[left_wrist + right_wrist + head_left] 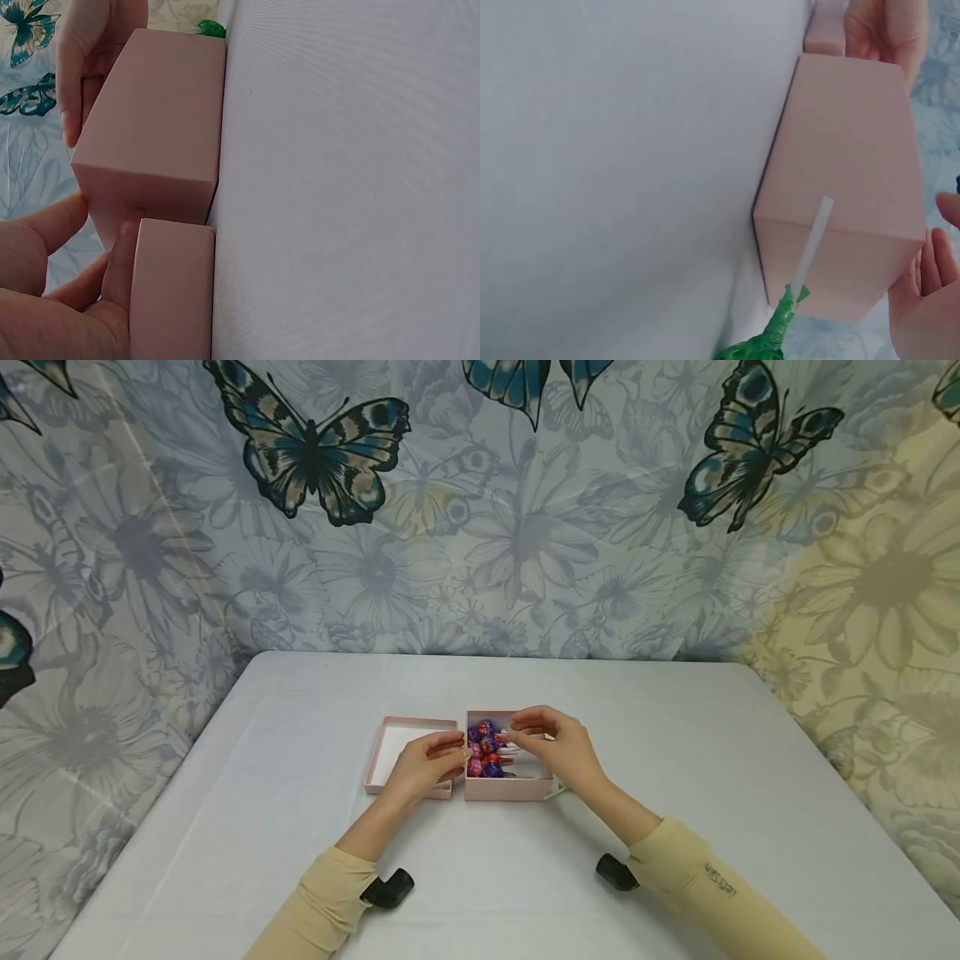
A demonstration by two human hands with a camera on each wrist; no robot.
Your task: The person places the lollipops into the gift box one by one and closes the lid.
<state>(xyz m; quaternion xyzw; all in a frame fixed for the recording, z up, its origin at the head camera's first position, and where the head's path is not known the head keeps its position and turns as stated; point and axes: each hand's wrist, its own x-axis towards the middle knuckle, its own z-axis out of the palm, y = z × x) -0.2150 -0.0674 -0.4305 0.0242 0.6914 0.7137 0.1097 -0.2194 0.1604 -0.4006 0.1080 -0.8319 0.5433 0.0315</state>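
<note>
A pink box stands open on the table, holding several lollipops in purple, red and pink wrappers, their white sticks toward the right. My left hand is at the box's left wall, thumb and fingers touching it in the left wrist view, between the box and its pink lid. Over the box's right side is my right hand, fingers loosely bent; no held item shows in it. A green-wrapped lollipop lies outside the box, by its right end, with its white stick pointing at the box.
The white-covered table reaches back to a cloth backdrop with butterflies and flowers. The lid lies close along the box's left side. A black wrist device sits on the left sleeve, another black device on the right one.
</note>
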